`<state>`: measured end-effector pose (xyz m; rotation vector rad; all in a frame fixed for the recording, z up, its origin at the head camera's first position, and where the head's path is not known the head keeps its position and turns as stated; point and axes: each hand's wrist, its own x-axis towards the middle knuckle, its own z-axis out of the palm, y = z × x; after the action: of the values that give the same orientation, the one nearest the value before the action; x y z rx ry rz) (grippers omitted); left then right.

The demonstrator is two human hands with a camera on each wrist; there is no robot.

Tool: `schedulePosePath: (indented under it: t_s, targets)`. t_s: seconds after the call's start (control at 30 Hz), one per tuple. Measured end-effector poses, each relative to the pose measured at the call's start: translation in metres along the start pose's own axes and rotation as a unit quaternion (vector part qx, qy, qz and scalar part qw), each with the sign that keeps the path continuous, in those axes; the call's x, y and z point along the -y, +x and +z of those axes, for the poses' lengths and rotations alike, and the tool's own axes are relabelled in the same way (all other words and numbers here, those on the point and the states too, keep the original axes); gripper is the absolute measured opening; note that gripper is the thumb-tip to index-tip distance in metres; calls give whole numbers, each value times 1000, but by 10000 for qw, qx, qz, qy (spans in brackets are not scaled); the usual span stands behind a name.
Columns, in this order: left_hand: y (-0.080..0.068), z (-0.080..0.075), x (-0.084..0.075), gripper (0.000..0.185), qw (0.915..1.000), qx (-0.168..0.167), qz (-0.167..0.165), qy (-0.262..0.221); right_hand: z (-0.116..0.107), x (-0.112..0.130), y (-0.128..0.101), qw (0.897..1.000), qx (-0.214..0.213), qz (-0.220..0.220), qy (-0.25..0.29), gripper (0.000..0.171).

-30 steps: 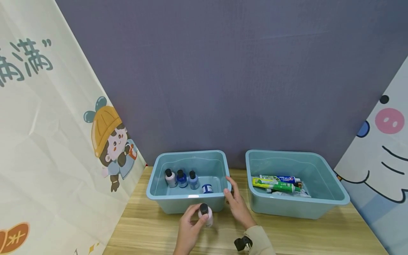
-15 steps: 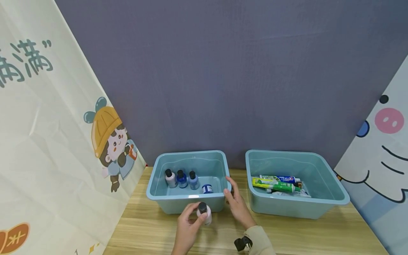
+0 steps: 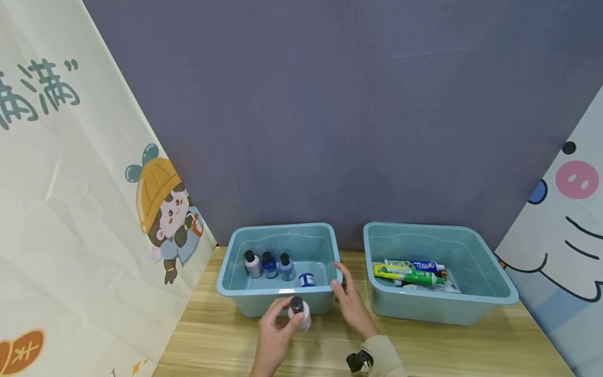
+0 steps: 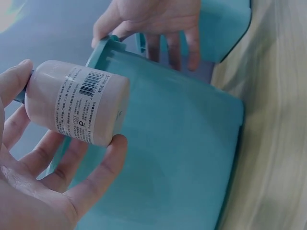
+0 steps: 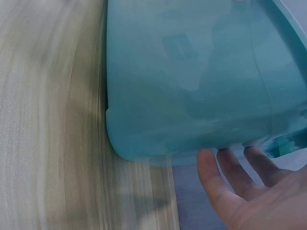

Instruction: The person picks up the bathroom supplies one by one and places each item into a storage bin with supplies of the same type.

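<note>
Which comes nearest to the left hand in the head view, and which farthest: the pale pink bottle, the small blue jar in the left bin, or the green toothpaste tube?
1. Pale pink bottle: held in the left hand.
2. Small blue jar: just beyond, inside the left bin.
3. Green toothpaste tube: far right, in the right bin.

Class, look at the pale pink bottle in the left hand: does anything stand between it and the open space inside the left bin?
Only the near wall of the left bin; the pale pink bottle, held by the left hand, sits in front of it. The right hand rests on the bin's right corner, aside. The bottles inside stand at the back left.
</note>
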<state>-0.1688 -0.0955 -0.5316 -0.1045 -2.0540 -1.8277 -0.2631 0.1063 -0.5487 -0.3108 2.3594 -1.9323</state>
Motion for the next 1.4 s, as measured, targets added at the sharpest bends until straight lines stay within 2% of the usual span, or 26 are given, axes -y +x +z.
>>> schedulePosePath:
  t_s: [0.2, 0.47, 0.73, 1.17, 1.4]
  targets:
    - [2, -3, -6, 31, 9997, 41, 192, -130, 0, -1, 0, 10000, -8, -13, -17, 50]
    - [7, -6, -12, 31, 9999, 13, 60, -160, 0, -3, 1, 10000, 21, 16, 3, 51]
    - [13, -8, -18, 29, 9998, 119, -67, -108, 1, -6, 3, 10000, 2, 98, -7, 54]
    - [25, -13, -23, 32, 9987, 165, 481, 78, 2, -2, 1, 10000, -14, 83, 7, 54]
    - [31, -15, -27, 31, 9958, 161, 883, 195, 1, -1, 1, 10000, 11, 71, 6, 53]
